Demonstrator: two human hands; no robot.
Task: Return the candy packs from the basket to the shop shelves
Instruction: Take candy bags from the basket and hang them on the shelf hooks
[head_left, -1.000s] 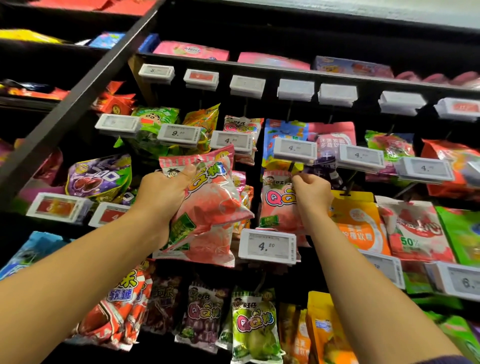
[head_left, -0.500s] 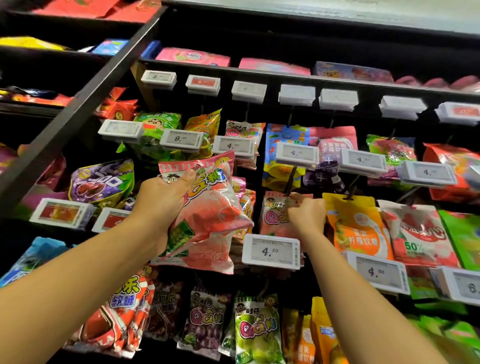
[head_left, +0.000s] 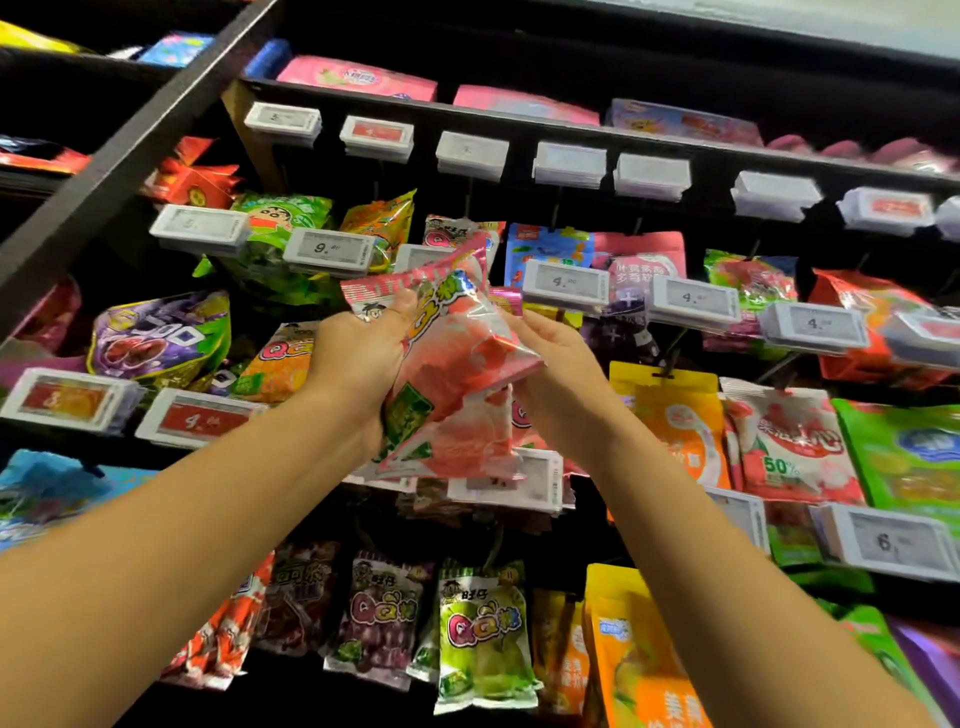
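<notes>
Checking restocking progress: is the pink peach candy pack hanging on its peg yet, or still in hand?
In hand. The left hand grips the pink candy pack and the right hand holds its right edge, in front of the shelf pegs.

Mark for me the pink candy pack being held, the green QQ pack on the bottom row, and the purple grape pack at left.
pink pack (head_left: 457, 374), head view, on its clear pink front.
green QQ pack (head_left: 480, 636), head view, on the logo.
purple pack (head_left: 156, 338), head view, on the front.

Pink candy pack held up before the shop shelves

The pink candy pack (head_left: 457, 364) was gripped by the left hand (head_left: 358, 364) and touched by the right hand (head_left: 558, 374), in front of hanging packs and price tags (head_left: 565, 283).
</notes>
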